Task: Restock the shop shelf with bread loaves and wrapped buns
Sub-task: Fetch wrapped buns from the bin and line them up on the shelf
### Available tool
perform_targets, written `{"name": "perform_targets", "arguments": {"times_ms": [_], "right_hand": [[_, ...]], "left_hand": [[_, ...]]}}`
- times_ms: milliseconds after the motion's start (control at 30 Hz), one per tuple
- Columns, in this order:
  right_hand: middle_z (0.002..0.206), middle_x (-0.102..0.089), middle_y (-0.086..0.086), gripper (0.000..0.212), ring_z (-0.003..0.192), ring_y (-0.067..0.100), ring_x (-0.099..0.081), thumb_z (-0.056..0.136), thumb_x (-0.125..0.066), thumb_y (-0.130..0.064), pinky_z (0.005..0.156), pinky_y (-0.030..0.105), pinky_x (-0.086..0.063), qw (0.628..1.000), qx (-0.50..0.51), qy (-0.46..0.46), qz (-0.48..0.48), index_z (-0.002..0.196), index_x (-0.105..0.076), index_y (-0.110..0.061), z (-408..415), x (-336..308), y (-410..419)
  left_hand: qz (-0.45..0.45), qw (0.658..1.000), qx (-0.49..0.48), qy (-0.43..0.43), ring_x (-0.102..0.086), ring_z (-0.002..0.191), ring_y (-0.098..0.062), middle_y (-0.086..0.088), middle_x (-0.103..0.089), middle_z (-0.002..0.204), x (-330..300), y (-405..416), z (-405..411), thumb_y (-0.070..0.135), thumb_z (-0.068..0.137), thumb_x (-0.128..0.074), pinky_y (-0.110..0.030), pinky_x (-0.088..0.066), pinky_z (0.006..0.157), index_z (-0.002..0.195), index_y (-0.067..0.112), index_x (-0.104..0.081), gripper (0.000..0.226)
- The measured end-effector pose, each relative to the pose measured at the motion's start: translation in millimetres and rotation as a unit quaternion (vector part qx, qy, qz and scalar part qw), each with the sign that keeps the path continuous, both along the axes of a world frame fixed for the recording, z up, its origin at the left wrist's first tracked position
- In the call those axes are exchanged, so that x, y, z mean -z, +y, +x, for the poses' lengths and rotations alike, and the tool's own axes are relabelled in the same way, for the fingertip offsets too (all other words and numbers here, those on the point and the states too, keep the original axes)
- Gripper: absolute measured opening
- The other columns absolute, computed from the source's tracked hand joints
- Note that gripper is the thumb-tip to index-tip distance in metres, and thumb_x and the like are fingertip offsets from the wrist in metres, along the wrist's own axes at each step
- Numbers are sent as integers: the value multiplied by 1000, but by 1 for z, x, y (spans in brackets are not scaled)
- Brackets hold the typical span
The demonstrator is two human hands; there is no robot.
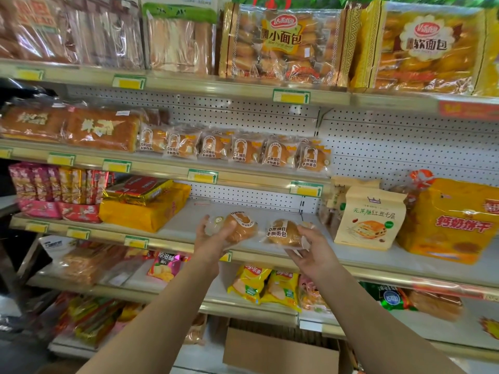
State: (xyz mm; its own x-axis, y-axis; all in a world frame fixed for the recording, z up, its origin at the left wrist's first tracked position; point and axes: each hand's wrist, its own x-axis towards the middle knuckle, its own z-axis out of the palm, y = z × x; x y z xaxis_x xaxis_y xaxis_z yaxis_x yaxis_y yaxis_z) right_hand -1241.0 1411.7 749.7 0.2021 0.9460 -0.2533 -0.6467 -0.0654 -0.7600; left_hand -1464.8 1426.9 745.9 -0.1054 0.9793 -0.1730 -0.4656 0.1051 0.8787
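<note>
My left hand (213, 238) grips a wrapped bun (241, 226) in clear plastic, tilted, just above the third shelf (189, 233). My right hand (310, 252) holds a second wrapped bun (283, 232) by its near edge, beside the first one. Both buns are over a bare stretch of that shelf. One shelf up, a row of several identical wrapped buns (245, 151) stands along the front edge, with two large bread loaves (100, 129) to their left.
On the third shelf a yellow pack (143, 211) lies left of my hands and a cream paper bag (370, 220) stands to the right. An open cardboard box (280, 352) sits on the floor below. Big bread bags (283, 44) fill the top shelf.
</note>
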Motion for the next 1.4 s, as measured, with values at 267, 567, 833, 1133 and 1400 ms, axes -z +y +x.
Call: {"name": "perform_targets", "arguments": {"times_ms": [267,567,833,1133,1400], "right_hand": [[135,-60,12,66,113,32,-65,85,-75,-7,75,43,-61,999,-11,43,26,142,-47,-23,2,5,-14],[131,-63,20,48,103,33,-69,81,-65,9,73,44,-63,995,-31,61,73,121,-49,-14,-8,-10,-23],[116,-68,15,42,101,33,-70,87,-64,5,76,44,-63,996,-52,52,44,125,-54,-8,-12,-20,-37],[105,-74,11,33,92,26,-71,87,-62,4,70,27,-62,993,-61,77,67,119,-65,-6,-20,-36,-40],[118,-66,11,26,92,21,-67,92,-59,2,59,23,-59,991,-52,78,96,114,-64,-12,-30,-57,-32]], "left_hand": [[-16,998,-28,-51,-76,72,-21,-13,-73,102,0,-10,-1,22,83,-81,-33,-62,65,129,9,-49,58],[-38,998,-14,-40,-67,62,-20,-13,-68,83,2,-7,1,19,80,-84,-36,-60,69,129,4,-57,58],[-67,992,-40,-102,-69,90,-23,-16,-70,110,-5,-6,2,31,82,-82,-32,-59,69,127,0,-55,61],[-74,993,-37,-79,-62,81,-16,-9,-69,103,-18,-3,1,39,80,-82,-24,-53,65,108,9,-66,44],[-49,991,-9,-122,-69,108,-26,-9,-64,132,-31,-2,-16,19,75,-87,-26,-60,60,131,11,-62,62]]}}
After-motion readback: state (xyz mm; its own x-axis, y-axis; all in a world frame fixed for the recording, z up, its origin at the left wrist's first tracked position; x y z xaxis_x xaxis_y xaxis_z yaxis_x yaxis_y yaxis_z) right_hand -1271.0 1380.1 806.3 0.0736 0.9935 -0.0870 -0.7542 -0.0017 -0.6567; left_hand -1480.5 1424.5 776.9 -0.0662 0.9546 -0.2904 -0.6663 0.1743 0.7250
